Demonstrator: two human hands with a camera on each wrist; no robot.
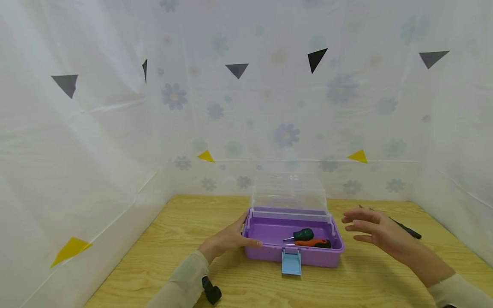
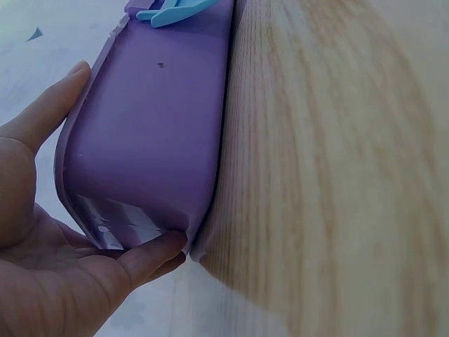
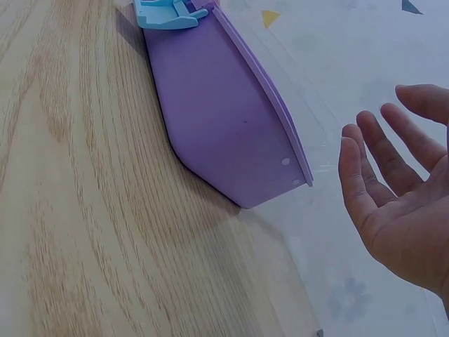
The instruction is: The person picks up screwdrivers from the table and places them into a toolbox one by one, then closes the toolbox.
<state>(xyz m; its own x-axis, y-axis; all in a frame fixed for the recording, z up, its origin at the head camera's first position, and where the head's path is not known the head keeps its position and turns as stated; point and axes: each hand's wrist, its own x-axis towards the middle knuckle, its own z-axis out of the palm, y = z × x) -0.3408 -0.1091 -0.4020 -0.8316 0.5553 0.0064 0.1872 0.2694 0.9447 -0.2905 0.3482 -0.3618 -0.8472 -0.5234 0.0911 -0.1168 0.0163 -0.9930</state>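
A purple toolbox (image 1: 269, 253) stands on the table with its clear lid (image 1: 289, 190) raised at the back and its light blue latch (image 1: 291, 262) hanging down in front. Inside lie a short screwdriver with a dark green handle (image 1: 303, 234) and a screwdriver with an orange and black handle (image 1: 313, 243). My left hand (image 1: 229, 237) grips the box's left end, thumb at the front rim and fingers against the end wall (image 2: 133, 217). To the right of the box, my right hand (image 1: 375, 229) hovers with relaxed fingers, touching nothing; its palm shows in the right wrist view.
Behind my right hand, a dark-handled tool (image 1: 408, 230) lies on the wooden table (image 1: 154, 265), partly hidden; another thin metal tip (image 1: 360, 206) shows nearby. White flowered sheeting (image 1: 250, 128) encloses the table at the back and both sides.
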